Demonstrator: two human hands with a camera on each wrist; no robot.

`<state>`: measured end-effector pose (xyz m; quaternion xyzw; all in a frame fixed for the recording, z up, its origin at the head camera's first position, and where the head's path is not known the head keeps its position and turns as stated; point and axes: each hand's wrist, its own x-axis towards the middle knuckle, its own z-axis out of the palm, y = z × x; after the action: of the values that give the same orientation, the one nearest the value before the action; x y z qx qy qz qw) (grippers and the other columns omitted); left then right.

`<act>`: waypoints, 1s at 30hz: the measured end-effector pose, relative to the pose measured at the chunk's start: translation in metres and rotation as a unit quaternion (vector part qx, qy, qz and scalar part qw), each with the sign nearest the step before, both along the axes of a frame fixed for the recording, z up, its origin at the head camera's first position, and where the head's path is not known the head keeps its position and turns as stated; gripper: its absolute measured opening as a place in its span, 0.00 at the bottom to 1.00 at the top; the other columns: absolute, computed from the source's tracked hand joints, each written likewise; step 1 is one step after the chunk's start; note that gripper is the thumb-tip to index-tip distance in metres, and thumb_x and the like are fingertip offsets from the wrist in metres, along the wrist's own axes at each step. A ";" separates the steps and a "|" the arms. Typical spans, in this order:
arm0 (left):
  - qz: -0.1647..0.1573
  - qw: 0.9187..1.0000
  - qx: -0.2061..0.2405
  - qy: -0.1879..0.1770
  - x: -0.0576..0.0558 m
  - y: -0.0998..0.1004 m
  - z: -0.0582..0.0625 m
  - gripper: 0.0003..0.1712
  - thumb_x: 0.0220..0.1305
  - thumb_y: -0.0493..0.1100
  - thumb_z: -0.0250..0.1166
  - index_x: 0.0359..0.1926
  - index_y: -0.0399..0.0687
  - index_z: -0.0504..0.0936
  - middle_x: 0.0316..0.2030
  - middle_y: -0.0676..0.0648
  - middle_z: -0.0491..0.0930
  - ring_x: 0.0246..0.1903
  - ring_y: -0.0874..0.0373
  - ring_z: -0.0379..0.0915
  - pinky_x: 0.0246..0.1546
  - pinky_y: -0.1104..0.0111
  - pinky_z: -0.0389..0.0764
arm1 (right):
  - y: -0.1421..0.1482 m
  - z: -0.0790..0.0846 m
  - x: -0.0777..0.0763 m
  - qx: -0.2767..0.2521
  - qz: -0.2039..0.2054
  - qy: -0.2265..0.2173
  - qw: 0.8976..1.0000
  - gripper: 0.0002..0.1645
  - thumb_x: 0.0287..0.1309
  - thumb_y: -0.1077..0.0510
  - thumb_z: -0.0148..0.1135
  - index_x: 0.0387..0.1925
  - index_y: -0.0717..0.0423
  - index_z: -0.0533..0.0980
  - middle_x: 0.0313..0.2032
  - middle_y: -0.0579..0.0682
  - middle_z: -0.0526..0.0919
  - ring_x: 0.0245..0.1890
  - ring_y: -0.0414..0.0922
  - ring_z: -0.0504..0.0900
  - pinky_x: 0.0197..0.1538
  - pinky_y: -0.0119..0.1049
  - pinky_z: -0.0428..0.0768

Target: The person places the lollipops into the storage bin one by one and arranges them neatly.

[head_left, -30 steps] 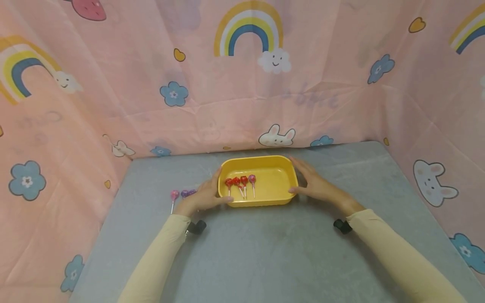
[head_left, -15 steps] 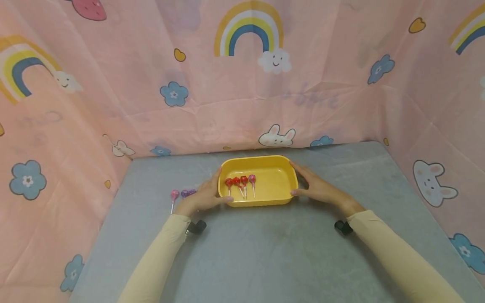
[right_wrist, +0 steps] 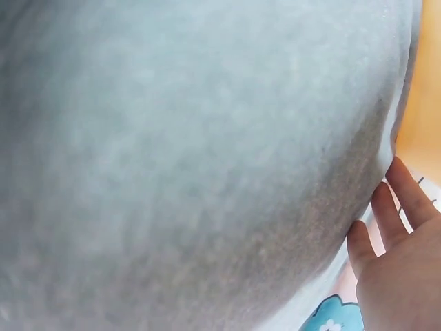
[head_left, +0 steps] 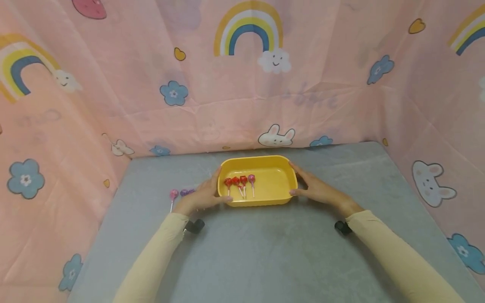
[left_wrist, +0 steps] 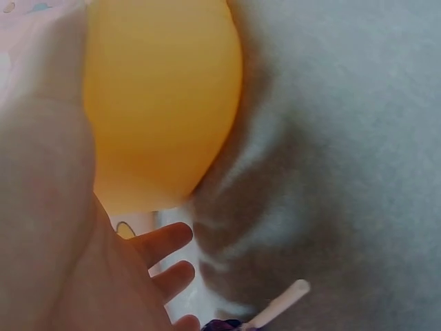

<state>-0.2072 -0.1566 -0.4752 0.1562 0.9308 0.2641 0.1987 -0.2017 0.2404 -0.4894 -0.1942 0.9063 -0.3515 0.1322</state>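
A yellow plastic tub (head_left: 274,183) sits near the back of the table, between both hands. Inside its left half lie three red lollipops (head_left: 243,179) and a pinkish-purple lollipop (head_left: 251,178), sticks toward the front. My left hand (head_left: 204,195) grips the tub's left end, thumb over the front rim. In the left wrist view some of its fingers stick out past the tub wall (left_wrist: 165,96). My right hand (head_left: 318,185) holds the right end, thumb at the front corner and index finger at the back corner. Its lower fingers (right_wrist: 389,217) are spread beside the tub.
Left of the left hand lie a pink lollipop (head_left: 173,194) and purple lollipops (head_left: 184,192), partly hidden by that hand. A grey cloth (head_left: 265,252) covers the table. Pink printed curtains (head_left: 235,105) stand along the back and both sides.
Over the last second the right thumb and fingers have shifted very slightly along the tub's right end. The tub, the lollipops and the left hand stay practically where they were.
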 end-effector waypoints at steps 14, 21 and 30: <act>-0.007 1.000 0.012 0.012 0.002 -0.011 0.020 0.60 0.61 0.63 0.67 0.79 0.61 0.36 0.77 0.42 0.56 0.76 0.40 0.50 0.73 0.41 0.56 | 0.000 -0.002 0.000 0.008 -0.011 -0.012 1.000 0.61 0.60 0.39 0.65 0.78 0.29 0.33 0.75 0.58 0.60 0.76 0.61 0.53 0.72 0.72 0.49; 0.018 0.998 0.048 0.025 0.006 -0.034 0.024 0.54 0.63 0.59 0.67 0.79 0.59 0.43 0.74 0.39 0.61 0.68 0.36 0.66 0.67 0.41 0.67 | 0.000 -0.004 0.000 -0.002 -0.016 -0.018 1.000 0.61 0.60 0.38 0.65 0.77 0.27 0.33 0.75 0.57 0.60 0.76 0.60 0.53 0.73 0.72 0.48; 0.070 0.989 0.085 0.098 0.006 -0.081 0.022 0.42 0.67 0.50 0.65 0.75 0.48 0.58 0.68 0.36 0.70 0.71 0.36 0.60 0.71 0.39 0.59 | -0.001 -0.003 0.000 0.008 -0.028 -0.034 0.999 0.62 0.58 0.36 0.65 0.77 0.25 0.31 0.76 0.56 0.57 0.76 0.60 0.52 0.72 0.73 0.48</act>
<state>-0.2016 -0.2375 -0.4536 0.1321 0.9285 0.3390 0.0738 -0.2020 0.2397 -0.4923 -0.1554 0.9092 -0.3543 0.1542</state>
